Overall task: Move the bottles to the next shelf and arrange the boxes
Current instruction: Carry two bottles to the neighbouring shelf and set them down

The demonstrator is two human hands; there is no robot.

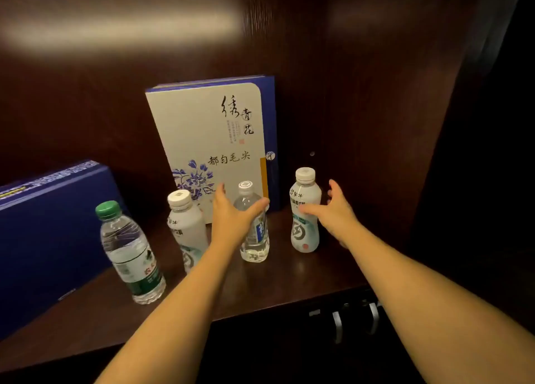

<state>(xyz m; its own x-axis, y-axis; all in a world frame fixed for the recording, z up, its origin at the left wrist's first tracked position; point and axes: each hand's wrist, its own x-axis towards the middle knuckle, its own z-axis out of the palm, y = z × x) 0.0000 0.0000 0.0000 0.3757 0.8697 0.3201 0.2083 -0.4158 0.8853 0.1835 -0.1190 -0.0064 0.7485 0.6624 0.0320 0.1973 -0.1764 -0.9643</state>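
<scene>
Several bottles stand on a dark wooden shelf [289,279]. A clear water bottle with a green cap [127,250] is at the left. A white drink bottle [186,224] stands beside it. My left hand [231,218] is spread open around a small clear bottle with a white cap [256,239], fingers apart on either side. My right hand [333,212] is open around a second white drink bottle [304,221] at the right, thumb near its label. A white and blue gift box [208,140] leans upright at the back. A blue box [49,233] lies tilted at the left.
The cabinet's dark side wall [390,123] rises close to the right of my right hand. Below the shelf edge, metal door handles [356,317] show on the lower cabinet. The back panel behind the boxes is dark wood.
</scene>
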